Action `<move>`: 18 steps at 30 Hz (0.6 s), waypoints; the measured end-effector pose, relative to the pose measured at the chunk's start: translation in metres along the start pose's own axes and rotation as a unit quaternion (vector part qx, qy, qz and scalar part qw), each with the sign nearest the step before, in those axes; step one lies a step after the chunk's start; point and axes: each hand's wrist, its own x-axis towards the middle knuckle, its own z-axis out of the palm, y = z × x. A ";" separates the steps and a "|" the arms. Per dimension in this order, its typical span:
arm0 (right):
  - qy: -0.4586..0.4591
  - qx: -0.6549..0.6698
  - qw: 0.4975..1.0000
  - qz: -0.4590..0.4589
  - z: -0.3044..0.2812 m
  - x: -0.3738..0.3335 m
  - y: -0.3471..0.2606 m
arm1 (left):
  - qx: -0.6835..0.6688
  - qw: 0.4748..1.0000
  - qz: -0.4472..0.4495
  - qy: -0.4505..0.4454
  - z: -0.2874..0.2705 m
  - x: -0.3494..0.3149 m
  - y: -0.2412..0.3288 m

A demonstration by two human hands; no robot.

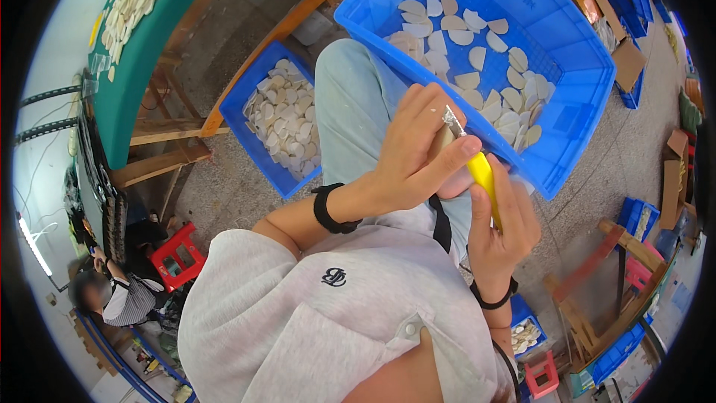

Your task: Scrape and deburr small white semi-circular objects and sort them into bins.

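Note:
My right hand [509,227] is closed round the yellow handle of a utility knife [483,179], whose metal blade end points up and left. My left hand [421,153] is closed beside the blade, its thumb close to the metal. Between its fingers shows the edge of a pale flat piece [443,139], mostly hidden by the fingers. Both hands are above my lap, at the near rim of a large blue crate [574,130]. Inside this crate lie several pale half-round pieces [477,57], some scattered and some heaped towards the near side.
A smaller blue crate [233,108] full of similar pieces stands on the floor left of my leg. More pieces [138,0] are heaped on a green-topped table [123,119] at far left. A red stool [177,257] and another person [130,298] are at lower left. Cardboard boxes [629,63] stand right.

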 end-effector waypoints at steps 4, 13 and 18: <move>0.005 0.004 1.000 0.004 0.002 -0.002 0.002 | -0.050 0.998 -0.045 0.014 0.007 -0.002 0.002; 0.054 0.039 0.995 0.072 -0.003 -0.002 0.008 | -0.255 0.944 -0.202 -0.048 -0.002 -0.004 0.000; 0.023 0.044 0.998 0.041 -0.005 0.001 0.003 | -0.298 0.913 -0.278 -0.002 0.004 0.002 0.013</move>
